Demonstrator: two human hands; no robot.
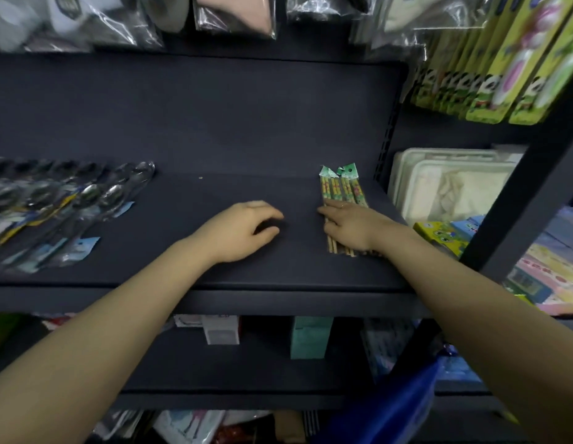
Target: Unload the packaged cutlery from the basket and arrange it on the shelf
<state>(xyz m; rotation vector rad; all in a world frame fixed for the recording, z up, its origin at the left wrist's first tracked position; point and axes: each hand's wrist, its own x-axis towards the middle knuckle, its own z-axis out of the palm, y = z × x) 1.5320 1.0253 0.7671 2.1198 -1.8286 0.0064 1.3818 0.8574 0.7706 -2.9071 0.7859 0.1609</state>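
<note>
Wooden chopsticks (341, 200) in clear packs with green tags lie flat at the right end of the dark shelf (214, 155). The right hand (352, 227) rests flat on them, its grip loose and pressing rather than closed. The left hand (243, 230) sits curled and empty on bare shelf beside them. Packaged spoons (70, 203) fan out far left. A blue bag (390, 408) hangs below, contents hidden.

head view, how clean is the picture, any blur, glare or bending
In the head view the shelf is dim and evenly lit; the bagged goods at the top left are smeared by motion blur and carry bright glare streaks; the spoon packs glint too; the chopstick packs under the right hand read fairly sharp; the wide lens bows the shelf edges and tilts the right upright.
</note>
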